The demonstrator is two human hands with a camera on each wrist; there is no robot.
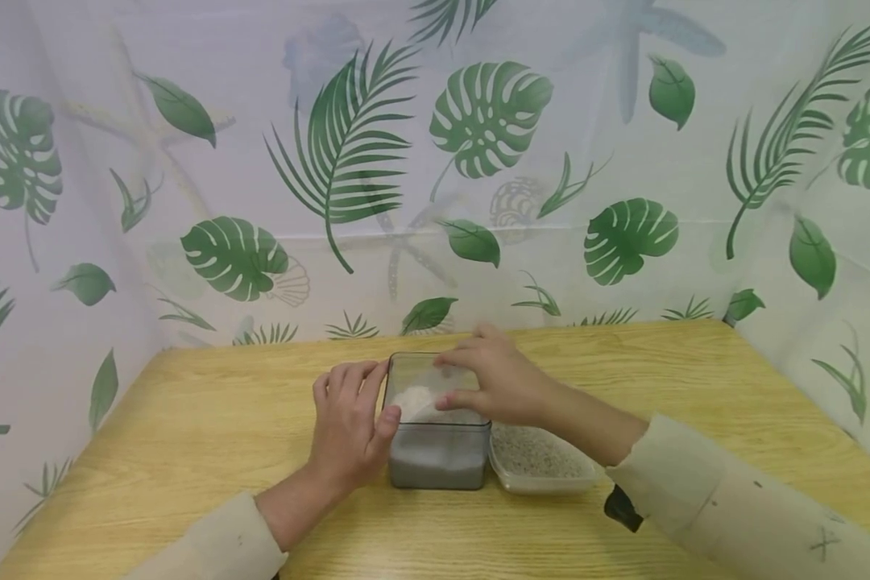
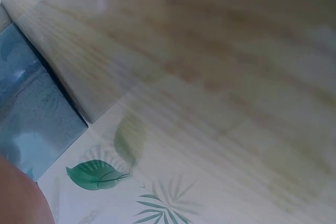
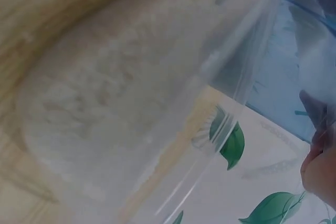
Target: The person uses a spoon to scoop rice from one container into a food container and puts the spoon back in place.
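A square, grey-tinted see-through container [image 1: 437, 459] stands in the middle of the table, with a white heap [image 1: 415, 401] inside. My left hand [image 1: 351, 427] lies along its left side, fingers fairly straight and the thumb close to the near left corner. Over the top of the container is my right hand [image 1: 503, 379], fingers and thumb spread apart and a little blurred. In the right wrist view, part of the right hand [image 3: 320, 171] shows at the right edge beside the bluish container [image 3: 286, 72]. The left wrist view catches the container [image 2: 37, 103] at its left edge.
A shallow clear tub [image 1: 544, 485] of speckled, grain-like stuff [image 1: 536, 453] stands right beside the container, under my right forearm. The wood-grain table [image 1: 246, 419] meets a leaf-printed white sheet [image 1: 377, 290] at the back and sides.
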